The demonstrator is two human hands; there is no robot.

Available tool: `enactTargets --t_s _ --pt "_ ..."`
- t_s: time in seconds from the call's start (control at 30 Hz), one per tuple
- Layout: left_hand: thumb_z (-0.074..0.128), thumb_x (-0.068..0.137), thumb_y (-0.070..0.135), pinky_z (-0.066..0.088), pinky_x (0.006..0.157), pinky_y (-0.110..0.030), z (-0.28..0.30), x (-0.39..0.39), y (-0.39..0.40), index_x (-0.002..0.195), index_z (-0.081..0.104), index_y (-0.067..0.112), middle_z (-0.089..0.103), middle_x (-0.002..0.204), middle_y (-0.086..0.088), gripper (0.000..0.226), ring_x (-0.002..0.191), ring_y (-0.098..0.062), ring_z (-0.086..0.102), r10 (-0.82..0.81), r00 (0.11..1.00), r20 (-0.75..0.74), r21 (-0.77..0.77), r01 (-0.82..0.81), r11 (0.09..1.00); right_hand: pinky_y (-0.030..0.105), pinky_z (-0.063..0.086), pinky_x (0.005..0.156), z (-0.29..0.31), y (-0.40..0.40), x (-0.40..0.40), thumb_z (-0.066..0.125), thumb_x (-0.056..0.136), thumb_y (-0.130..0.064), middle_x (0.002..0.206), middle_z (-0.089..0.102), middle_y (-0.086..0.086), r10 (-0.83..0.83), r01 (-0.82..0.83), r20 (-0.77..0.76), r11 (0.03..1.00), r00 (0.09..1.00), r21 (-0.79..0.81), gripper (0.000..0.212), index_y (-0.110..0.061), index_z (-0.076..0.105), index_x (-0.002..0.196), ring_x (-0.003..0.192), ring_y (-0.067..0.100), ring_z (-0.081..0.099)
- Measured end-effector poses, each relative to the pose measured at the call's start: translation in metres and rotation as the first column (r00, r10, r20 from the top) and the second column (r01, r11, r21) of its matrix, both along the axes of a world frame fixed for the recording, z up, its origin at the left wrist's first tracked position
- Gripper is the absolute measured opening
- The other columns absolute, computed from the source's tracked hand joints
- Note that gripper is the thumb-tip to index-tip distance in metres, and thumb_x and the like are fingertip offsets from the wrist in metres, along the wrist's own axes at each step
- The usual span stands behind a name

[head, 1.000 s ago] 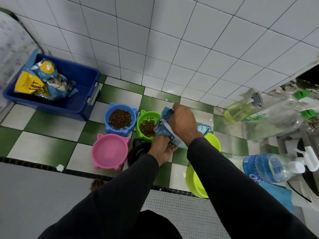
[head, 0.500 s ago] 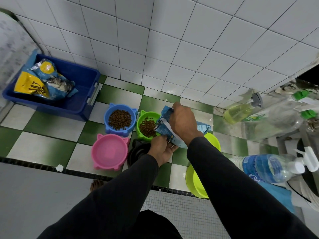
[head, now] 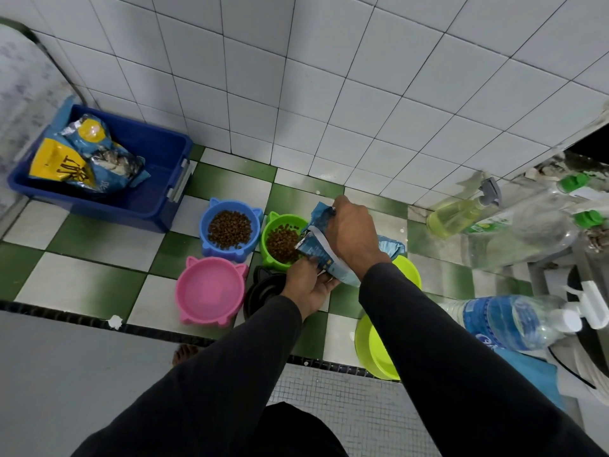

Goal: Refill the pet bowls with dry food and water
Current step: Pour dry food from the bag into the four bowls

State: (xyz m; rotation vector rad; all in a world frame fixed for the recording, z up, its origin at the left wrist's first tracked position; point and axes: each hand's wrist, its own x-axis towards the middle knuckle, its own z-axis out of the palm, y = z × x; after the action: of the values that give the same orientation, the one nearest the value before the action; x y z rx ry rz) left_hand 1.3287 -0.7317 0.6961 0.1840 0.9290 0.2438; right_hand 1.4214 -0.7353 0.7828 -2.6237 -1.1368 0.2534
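A blue dry-food bag [head: 316, 249] is tilted with its mouth over the green cat-ear bowl [head: 271, 225], which holds brown kibble. My right hand [head: 351, 235] grips the bag from above. My left hand [head: 308, 285] holds its lower edge from below. The blue cat-ear bowl [head: 211, 222] to the left is filled with kibble. In front of it the pink bowl [head: 211, 291] holds no kibble. A black bowl [head: 262, 290] lies partly hidden under my left wrist. A lime bowl [head: 408, 268] sits behind the bag.
A blue bin [head: 155, 159] with more food bags stands at the back left by the wall. At the right are a water bottle [head: 504, 321], a yellow spray bottle [head: 458, 216], clear bottles with green caps [head: 534, 232] and another lime bowl [head: 375, 351].
Both hands and the bag have stayed almost still over the green bowl. The kibble pile in it looks slightly bigger.
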Motion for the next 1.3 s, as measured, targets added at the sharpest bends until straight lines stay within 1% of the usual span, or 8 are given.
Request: enactTargets --t_s 0.17,0.27,0.47,0.6,0.77,0.9,1.1,1.3 --pt "0.036 0.110 0.009 0.052 0.093 -0.050 0.003 0.001 0.000 0.133 0.057 0.009 0.068 0.111 -0.016 0.031 0.099 -0.031 0.067 -0.010 1.000 -0.007 0.023 0.010 1.000 0.038 0.043 0.065 0.000 -0.002 0.000 0.066 0.091 -0.027 0.099 0.068 0.024 -0.002 0.002 -0.009 1.000 1.000 0.021 0.032 -0.002 0.056 0.108 0.090 0.043 0.062" --pt "0.037 0.110 0.010 0.056 0.083 -0.046 0.008 0.000 -0.001 0.140 0.054 0.008 0.067 0.115 -0.017 0.034 0.099 -0.031 0.067 -0.016 1.000 -0.027 0.027 0.016 1.000 0.041 0.048 0.068 0.000 -0.005 0.001 0.066 0.091 -0.028 0.100 0.067 0.024 -0.022 0.023 -0.027 0.999 0.999 0.034 0.034 -0.002 0.057 0.109 0.090 0.043 0.062" --pt "0.038 0.111 0.014 0.058 0.075 -0.043 0.011 -0.002 -0.002 0.135 0.057 0.014 0.069 0.109 -0.014 0.031 0.095 -0.029 0.068 -0.031 0.998 -0.053 0.046 0.034 0.998 0.034 0.041 0.064 -0.001 -0.014 0.003 0.063 0.085 -0.039 0.097 0.067 0.024 -0.099 0.110 -0.113 0.990 0.989 0.091 0.040 -0.004 0.058 0.103 0.086 0.045 0.061" --pt "0.037 0.110 0.011 0.058 0.073 -0.042 0.012 -0.003 -0.002 0.130 0.059 0.017 0.069 0.111 -0.014 0.030 0.096 -0.029 0.068 -0.050 0.997 -0.053 0.083 0.054 0.995 0.033 0.039 0.063 -0.004 -0.022 0.005 0.055 0.084 -0.023 0.092 0.066 0.022 -0.208 0.235 -0.182 0.962 0.961 0.139 0.020 -0.009 0.060 0.098 0.074 0.038 0.055" --pt "0.039 0.109 0.006 0.058 0.077 -0.044 0.013 -0.004 -0.004 0.129 0.060 0.023 0.069 0.116 -0.015 0.034 0.100 -0.032 0.068 -0.047 0.998 -0.046 0.114 0.052 0.992 0.032 0.040 0.063 -0.011 -0.033 0.009 0.053 0.085 -0.014 0.090 0.068 0.019 -0.291 0.340 -0.246 0.922 0.924 0.184 0.013 -0.009 0.061 0.094 0.080 0.041 0.061" --pt "0.040 0.108 0.003 0.058 0.082 -0.047 0.015 -0.005 -0.004 0.138 0.056 0.024 0.066 0.130 -0.018 0.040 0.109 -0.035 0.065 -0.057 0.998 -0.037 0.135 0.062 0.989 0.030 0.040 0.066 -0.013 -0.040 0.010 0.050 0.085 -0.008 0.092 0.069 0.018 -0.351 0.417 -0.281 0.881 0.893 0.223 0.016 -0.010 0.063 0.095 0.085 0.040 0.061" --pt "0.045 0.107 0.001 0.058 0.086 -0.052 0.018 -0.006 -0.004 0.138 0.052 0.024 0.064 0.133 -0.016 0.039 0.111 -0.033 0.066 -0.068 0.998 -0.014 0.173 0.069 0.983 0.042 0.053 0.081 -0.014 -0.051 0.012 0.049 0.088 -0.007 0.097 0.070 0.014 -0.416 0.506 -0.318 0.810 0.852 0.295 0.018 -0.011 0.065 0.096 0.095 0.038 0.061" --pt "0.049 0.104 -0.004 0.051 0.100 -0.065 0.018 -0.013 -0.001 0.137 0.051 0.022 0.065 0.132 -0.017 0.042 0.124 -0.037 0.062 -0.116 0.993 -0.018 0.229 0.117 0.966 0.029 0.043 0.076 -0.019 -0.060 0.013 0.052 0.092 -0.006 0.102 0.072 0.011 -0.452 0.554 -0.334 0.755 0.827 0.351 0.019 -0.008 0.066 0.104 0.093 0.031 0.063"
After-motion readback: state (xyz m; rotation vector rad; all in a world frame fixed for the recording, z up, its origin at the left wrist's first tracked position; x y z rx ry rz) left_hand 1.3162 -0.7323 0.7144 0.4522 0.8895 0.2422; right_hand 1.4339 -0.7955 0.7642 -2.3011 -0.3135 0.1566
